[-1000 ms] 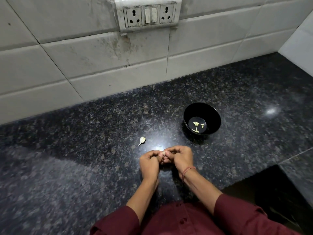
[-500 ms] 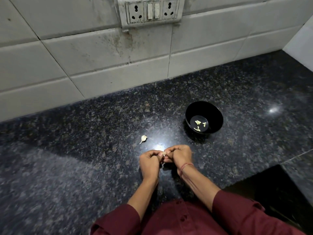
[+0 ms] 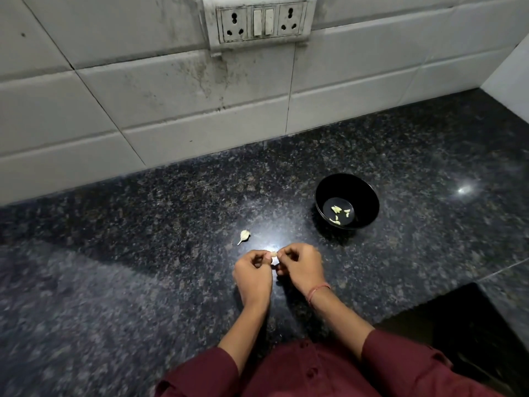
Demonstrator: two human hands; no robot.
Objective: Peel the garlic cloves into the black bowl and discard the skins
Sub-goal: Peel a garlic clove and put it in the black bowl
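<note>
Few peeled cloves (image 3: 339, 214) sit in black bowl (image 3: 369, 196) — left hand (image 3: 253, 275) & right hand (image 3: 300, 267) pinch a clove (image 3: 273, 254) mid-peel; one unpeeled clove (image 3: 244, 235) waits on worktop (image 3: 143, 253).

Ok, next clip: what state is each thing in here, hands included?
left hand: pinches the held garlic clove.
right hand: pinches the same clove.
held garlic clove: between both hands, above the counter; skin left unclear.
black bowl: upright on the counter, a few peeled cloves inside.
loose clove: lies on the counter, seemingly unpeeled, untouched.
wall sockets: nothing plugged in.
</note>
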